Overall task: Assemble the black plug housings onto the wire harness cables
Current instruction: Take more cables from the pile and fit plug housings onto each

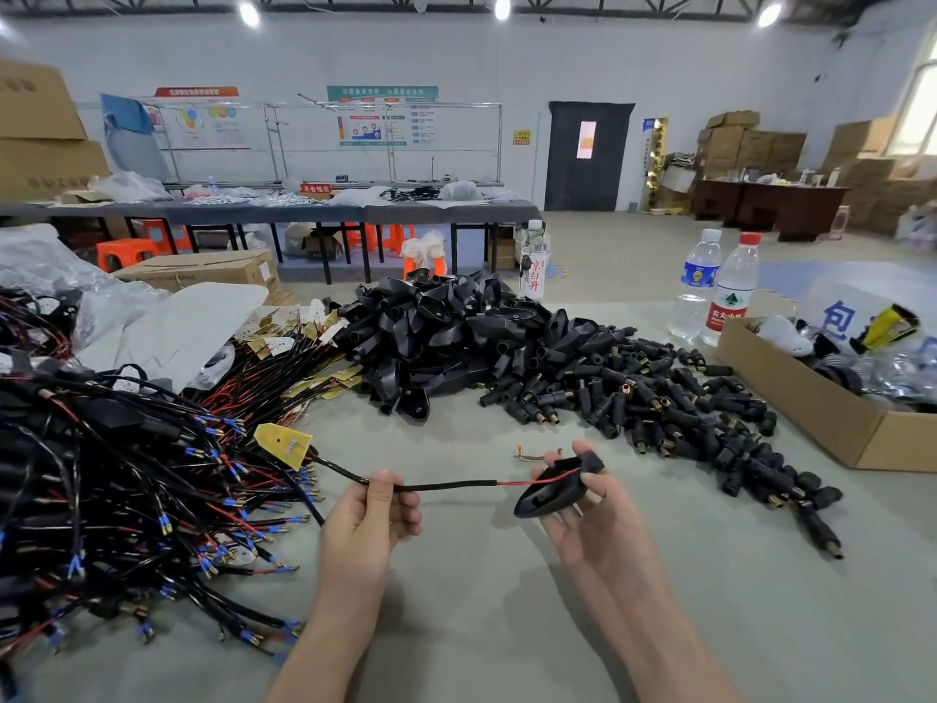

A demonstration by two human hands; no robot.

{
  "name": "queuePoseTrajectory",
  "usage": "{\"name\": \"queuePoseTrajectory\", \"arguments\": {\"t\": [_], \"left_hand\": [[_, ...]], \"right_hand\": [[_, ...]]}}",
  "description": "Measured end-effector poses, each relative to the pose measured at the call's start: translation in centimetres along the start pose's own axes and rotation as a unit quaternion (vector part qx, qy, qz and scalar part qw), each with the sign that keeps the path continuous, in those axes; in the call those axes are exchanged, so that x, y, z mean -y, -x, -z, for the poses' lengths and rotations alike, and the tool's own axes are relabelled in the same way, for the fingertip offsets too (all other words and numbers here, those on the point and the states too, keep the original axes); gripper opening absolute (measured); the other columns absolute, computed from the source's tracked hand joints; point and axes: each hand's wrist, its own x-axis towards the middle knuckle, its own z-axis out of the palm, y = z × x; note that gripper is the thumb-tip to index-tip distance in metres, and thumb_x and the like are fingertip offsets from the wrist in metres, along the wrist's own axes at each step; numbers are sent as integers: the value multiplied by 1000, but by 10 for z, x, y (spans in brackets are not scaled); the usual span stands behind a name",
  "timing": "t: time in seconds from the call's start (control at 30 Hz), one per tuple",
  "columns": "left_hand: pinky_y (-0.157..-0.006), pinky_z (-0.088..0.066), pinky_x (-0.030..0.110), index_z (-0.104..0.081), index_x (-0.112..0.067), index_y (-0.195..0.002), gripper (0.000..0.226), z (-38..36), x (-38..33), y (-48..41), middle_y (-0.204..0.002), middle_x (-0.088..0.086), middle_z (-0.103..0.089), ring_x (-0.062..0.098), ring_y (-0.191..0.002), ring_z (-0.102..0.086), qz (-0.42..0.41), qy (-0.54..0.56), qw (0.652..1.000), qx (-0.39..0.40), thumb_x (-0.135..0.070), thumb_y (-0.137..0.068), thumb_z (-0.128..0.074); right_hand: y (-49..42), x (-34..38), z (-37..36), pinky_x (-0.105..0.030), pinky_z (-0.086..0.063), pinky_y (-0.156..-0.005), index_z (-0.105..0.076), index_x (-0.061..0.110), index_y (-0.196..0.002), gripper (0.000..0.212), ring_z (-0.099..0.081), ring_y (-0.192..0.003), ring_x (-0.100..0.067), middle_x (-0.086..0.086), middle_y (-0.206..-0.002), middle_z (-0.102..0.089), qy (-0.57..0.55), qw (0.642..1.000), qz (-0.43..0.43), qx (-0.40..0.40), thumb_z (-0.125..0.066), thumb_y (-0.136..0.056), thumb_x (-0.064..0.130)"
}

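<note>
My left hand (pixel 372 515) pinches a black sleeved harness cable (pixel 446 485) that ends on the left in a small yellow board (pixel 284 442). From the cable's right end a red wire (pixel 537 480) runs into a black plug housing (pixel 550 492). My right hand (pixel 590 520) grips that housing, thumb on its top. Bare metal terminals (pixel 527 454) stick out just above the housing. A heap of black housings (pixel 446 332) lies behind, with a spread of small black barrel plugs (pixel 659 403) to its right.
A tangle of harness cables (pixel 127 499) with blue-tipped ends fills the table's left. An open cardboard box (pixel 811 408) stands at the right. Two water bottles (pixel 715 291) stand behind it. White plastic bags (pixel 152 317) lie at the back left.
</note>
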Motion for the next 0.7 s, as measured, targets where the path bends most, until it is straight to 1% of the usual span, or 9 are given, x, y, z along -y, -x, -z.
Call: {"name": "queuePoseTrajectory", "arguments": {"t": [0.1, 0.17, 0.23, 0.3, 0.37, 0.43, 0.5, 0.63, 0.7], "left_hand": [[-55, -55, 25, -61, 3, -96, 27, -2, 0, 1, -70, 9, -68, 16, -60, -63, 9, 4, 1000, -6, -21, -101, -50], [-56, -56, 25, -62, 4, -96, 27, -3, 1, 1, -73, 12, -70, 16, -62, -64, 18, 6, 1000, -2, -21, -100, -52], [-57, -56, 25, -64, 3, -95, 28, -5, 3, 0, -78, 14, -72, 15, -64, -65, 25, -4, 1000, 7, -23, -97, -56], [-63, -55, 27, -67, -2, -95, 27, -7, 6, 0, -82, 12, -75, 13, -70, -68, 22, -32, 999, 15, -28, -95, -59], [-71, -51, 30, -69, -7, -96, 28, -6, 8, 1, -86, 8, -77, 11, -77, -70, 9, -62, 998, 23, -34, -92, -60], [-76, -49, 31, -70, -11, -97, 33, -5, 7, 2, -88, 5, -77, 11, -85, -71, 1, -75, 997, 25, -41, -87, -61], [-77, -47, 30, -71, -14, -98, 35, -3, 6, 3, -89, 2, -78, 10, -88, -70, 1, -80, 996, 25, -45, -85, -61], [-75, -48, 29, -73, -15, -92, 34, -7, 3, 5, -86, -3, -77, 1, -80, -68, -5, -93, 996, 15, -44, -82, -61], [-75, -50, 29, -75, -16, -89, 33, -8, 3, 6, -84, -4, -76, 3, -77, -65, -7, -105, 994, 14, -44, -81, -61]], "right_hand": [[1, -3, -3, -36, -61, -80, -65, 17, -113, 37, -69, -108, -26, -16, -120, -69, 1, 1000, -19, 5, -56, -78, 9], [2, -6, -6, -32, -61, -75, -69, 19, -107, 34, -71, -103, -22, -13, -122, -70, 29, 999, -27, 13, -57, -77, 9], [3, -9, -10, -31, -60, -75, -74, 21, -99, 32, -70, -98, -19, -9, -121, -70, 66, 997, -30, 32, -58, -75, 9], [6, -13, -12, -35, -58, -86, -70, 18, -107, 35, -67, -105, -19, -8, -126, -68, 95, 994, -37, 49, -59, -76, 8], [10, -17, -12, -39, -52, -99, -65, 13, -116, 39, -62, -117, -22, -7, -130, -66, 115, 990, -40, 68, -61, -78, 6], [14, -19, -12, -38, -52, -100, -66, 9, -118, 38, -63, -119, -22, -4, -128, -67, 127, 988, -37, 84, -64, -80, 5], [17, -19, -13, -36, -52, -100, -70, 8, -116, 36, -64, -118, -23, -5, -120, -69, 135, 987, -35, 85, -64, -81, 5], [19, -16, -16, -32, -53, -98, -74, 12, -110, 32, -66, -116, -22, -6, -118, -71, 125, 988, -26, 86, -62, -82, 2], [19, -15, -16, -31, -52, -99, -73, 12, -110, 33, -65, -116, -22, -7, -122, -70, 120, 989, -17, 85, -61, -82, 0]]}}
